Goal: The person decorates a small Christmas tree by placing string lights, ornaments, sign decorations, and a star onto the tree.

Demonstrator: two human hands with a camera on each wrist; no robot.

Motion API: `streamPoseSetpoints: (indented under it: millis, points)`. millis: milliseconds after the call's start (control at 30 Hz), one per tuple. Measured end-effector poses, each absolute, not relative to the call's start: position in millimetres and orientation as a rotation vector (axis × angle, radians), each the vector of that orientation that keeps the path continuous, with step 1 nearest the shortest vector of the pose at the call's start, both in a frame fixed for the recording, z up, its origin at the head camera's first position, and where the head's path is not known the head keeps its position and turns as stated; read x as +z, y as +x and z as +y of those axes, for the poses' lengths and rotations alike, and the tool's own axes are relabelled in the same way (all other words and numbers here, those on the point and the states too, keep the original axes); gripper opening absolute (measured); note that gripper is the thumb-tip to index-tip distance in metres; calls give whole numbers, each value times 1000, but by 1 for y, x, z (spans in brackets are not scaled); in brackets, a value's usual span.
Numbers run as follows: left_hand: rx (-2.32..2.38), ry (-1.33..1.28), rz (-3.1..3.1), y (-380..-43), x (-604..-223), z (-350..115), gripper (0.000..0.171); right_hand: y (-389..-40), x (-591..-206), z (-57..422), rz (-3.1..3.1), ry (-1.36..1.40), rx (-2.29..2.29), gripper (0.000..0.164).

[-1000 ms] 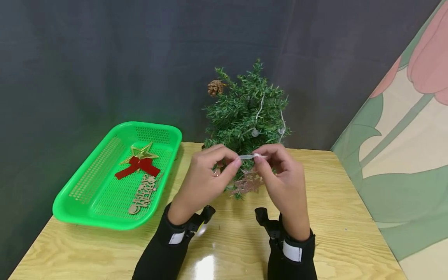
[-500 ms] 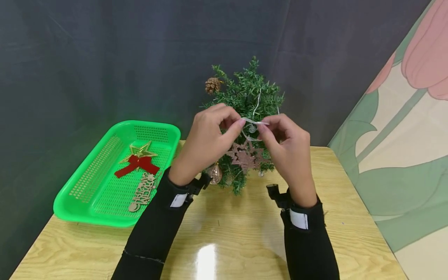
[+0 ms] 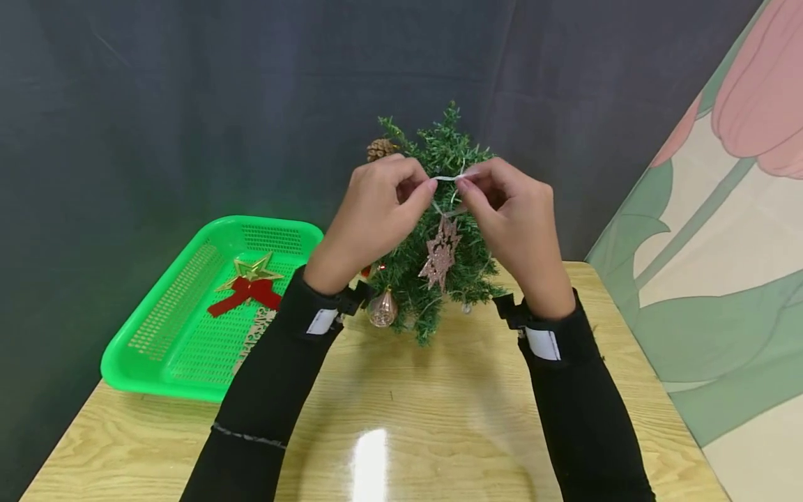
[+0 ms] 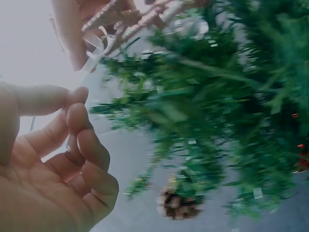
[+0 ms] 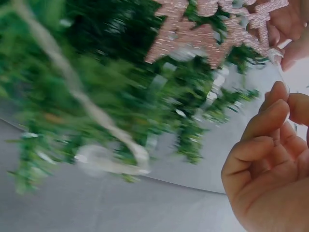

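Note:
Between finger and thumb, my left hand (image 3: 383, 209) pinches one side of a white ribbon loop (image 3: 446, 178). The other side is pinched by my right hand (image 3: 511, 223), a short stretch of ribbon showing between them. From this loop hangs a glittery pink snowflake ornament (image 3: 441, 254), turned partly edge-on in front of the small artificial Christmas tree (image 3: 423, 307). In the right wrist view the snowflake (image 5: 193, 34) overlaps the green branches. Both hands are raised before the upper half of the tree, covering parts of it.
A green plastic basket (image 3: 150, 293) at the left holds a gold star (image 3: 254, 266), a red bow (image 3: 238, 298) and a wooden lettered ornament (image 3: 257, 331). On the tree hang a pinecone (image 3: 380, 148) and a clear pink bauble (image 3: 383, 309). A dark curtain (image 3: 251, 104) stands behind.
Both hands have risen toward the upper tree, lifting the ribbon and snowflake with them. The snowflake came into fuller view, then turned partly edge-on.

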State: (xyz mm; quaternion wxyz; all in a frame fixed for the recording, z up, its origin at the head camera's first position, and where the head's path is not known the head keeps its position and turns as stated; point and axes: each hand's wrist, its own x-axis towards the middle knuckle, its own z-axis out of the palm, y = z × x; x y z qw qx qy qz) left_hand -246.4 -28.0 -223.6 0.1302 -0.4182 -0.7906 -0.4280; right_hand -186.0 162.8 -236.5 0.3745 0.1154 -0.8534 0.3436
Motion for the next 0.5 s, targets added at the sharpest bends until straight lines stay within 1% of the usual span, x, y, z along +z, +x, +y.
streamPoseSetpoints:
  millis: [200, 333, 500]
  points:
    - [-1235, -1315, -2315, -248, -211, -26, 19, -185, -222, 165, -2182, 304, 837, 16]
    - [-1279, -1464, -2409, -251, -217, -31, 18, -179, -234, 169, -2271, 321, 896, 14]
    - [-1298, -1682, -2406, -247, -223, -41, 16, -166, -245, 176, -2301, 429, 1008, 8]
